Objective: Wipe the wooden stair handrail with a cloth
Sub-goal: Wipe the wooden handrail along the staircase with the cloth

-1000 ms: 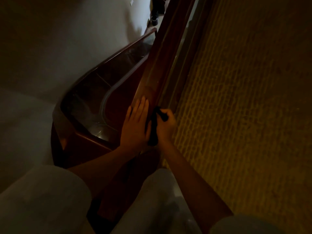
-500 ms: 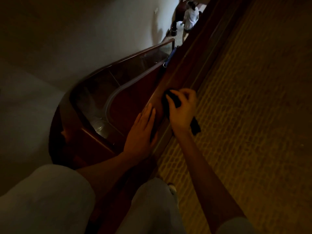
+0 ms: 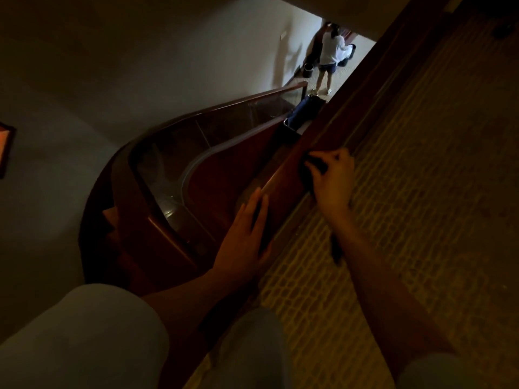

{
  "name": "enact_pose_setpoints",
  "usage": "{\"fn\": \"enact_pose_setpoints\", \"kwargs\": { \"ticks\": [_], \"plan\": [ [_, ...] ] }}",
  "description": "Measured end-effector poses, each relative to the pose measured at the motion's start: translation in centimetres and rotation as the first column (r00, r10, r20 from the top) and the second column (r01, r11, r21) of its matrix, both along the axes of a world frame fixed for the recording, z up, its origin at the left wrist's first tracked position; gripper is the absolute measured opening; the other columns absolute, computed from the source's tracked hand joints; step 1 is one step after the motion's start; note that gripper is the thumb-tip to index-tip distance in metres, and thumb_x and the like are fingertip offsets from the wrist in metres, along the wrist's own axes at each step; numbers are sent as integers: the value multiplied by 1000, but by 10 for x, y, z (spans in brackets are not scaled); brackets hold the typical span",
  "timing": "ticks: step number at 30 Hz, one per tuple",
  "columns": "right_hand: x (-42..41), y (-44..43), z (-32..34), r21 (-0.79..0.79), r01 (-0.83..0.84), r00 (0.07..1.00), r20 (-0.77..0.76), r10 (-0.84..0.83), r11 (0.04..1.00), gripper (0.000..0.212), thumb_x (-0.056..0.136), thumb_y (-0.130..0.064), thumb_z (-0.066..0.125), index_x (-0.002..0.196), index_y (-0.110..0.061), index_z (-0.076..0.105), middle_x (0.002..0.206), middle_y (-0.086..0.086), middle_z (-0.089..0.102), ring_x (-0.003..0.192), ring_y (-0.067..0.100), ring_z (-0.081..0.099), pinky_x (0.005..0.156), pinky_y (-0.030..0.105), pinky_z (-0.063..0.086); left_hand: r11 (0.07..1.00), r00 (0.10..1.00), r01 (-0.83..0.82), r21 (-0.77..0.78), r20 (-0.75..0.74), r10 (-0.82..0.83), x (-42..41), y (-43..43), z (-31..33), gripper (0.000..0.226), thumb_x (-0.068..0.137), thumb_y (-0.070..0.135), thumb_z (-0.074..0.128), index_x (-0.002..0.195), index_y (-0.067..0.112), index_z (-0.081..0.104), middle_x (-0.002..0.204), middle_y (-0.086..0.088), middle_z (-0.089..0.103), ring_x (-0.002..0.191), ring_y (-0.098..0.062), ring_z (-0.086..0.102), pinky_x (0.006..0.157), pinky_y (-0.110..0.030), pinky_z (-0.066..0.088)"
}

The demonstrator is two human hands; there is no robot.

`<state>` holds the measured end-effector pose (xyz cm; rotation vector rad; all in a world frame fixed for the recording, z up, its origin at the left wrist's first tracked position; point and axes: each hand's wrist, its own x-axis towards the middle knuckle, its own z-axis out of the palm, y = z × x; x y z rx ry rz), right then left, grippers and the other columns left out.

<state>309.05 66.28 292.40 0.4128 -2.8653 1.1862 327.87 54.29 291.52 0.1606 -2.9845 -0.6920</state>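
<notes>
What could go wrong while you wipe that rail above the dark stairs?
The left hand lies flat on the handrail, so it might slide if leaned on, and the stairwell drops beside it. The light is dim, so dusty spots could be missed. The cloth dangles a loose end below the right hand and might snag.

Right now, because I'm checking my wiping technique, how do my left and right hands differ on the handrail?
The left hand lies flat with straight fingers and holds nothing; the right hand has curled fingers gripping the dark cloth. The left hand sits nearer the body, the right hand farther along the handrail. Both rest on the handrail.
</notes>
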Motion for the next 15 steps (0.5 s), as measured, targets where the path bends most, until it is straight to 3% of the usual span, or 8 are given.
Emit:
{"fn": "enact_pose_setpoints", "kwargs": {
  "ticks": [3, 9, 12, 15],
  "plan": [
    [-18, -27, 6, 45, 30, 999, 20, -31, 999, 29, 92, -21, 66, 120, -19, 68, 120, 9, 53, 116, 26, 48, 86, 20, 34, 1000, 1000, 8, 9, -23, -8, -2, 0, 0, 88, 90, 34, 57, 156, 10, 3, 163, -5, -13, 151, -17, -4, 119, -40, 15],
    [67, -27, 4, -4, -270, 962, -52, 270, 963, 27, 87, -14, 70, 113, -14, 71, 106, 8, 57, 99, 22, 50, 75, 25, 42, 996, 993, 21, 83, -119, -11, -2, 1, 4, 88, 91, 28, 63, 155, 9, 6, 162, -5, -13, 151, -23, 2, 113, -47, 35],
    [80, -8, 2, -39, -256, 966, -42, 254, 966, 25, 88, -13, 69, 113, -16, 71, 102, 0, 52, 97, 17, 50, 73, 27, 47, 990, 989, 30, 138, -145, -10, -2, 2, 6, 82, 93, 27, 59, 155, 16, 6, 161, -5, -9, 150, -29, 13, 109, -46, 41],
    [87, -7, 5, -25, -192, 981, 24, 193, 981, 25, 90, -14, 68, 115, -15, 69, 108, 2, 51, 100, 23, 53, 79, 37, 53, 984, 986, 49, 172, -164, -20, 0, 1, 4, 79, 94, 24, 55, 156, 17, 7, 162, -11, -4, 149, -29, 15, 109, -44, 41]
  ]
}}
